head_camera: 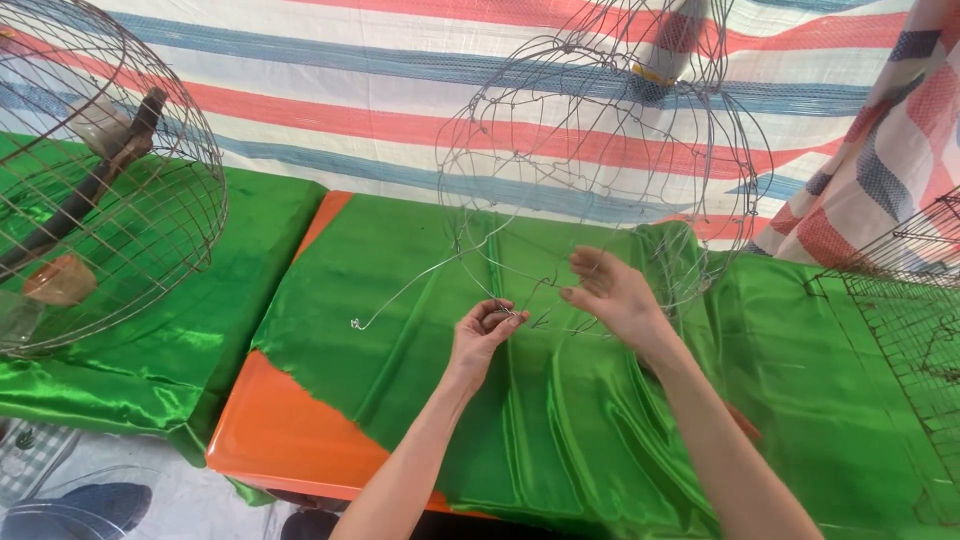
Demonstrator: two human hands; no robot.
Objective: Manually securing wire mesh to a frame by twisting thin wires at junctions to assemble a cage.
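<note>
While the left hand (483,330) is pinching a loose wire (420,283) trailing left of centre, the right hand (612,293) is hovering open beside the half-built wire cage (600,150) rising directly above both hands.

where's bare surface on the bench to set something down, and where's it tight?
Free: the green cloth left of the left hand, out to the orange table edge, apart from a loose wire end; also the cloth between the forearms and the wire mesh panel at right. Crowded: under the unfinished wire cage by the right hand, and around the domed wire cage far left.
</note>
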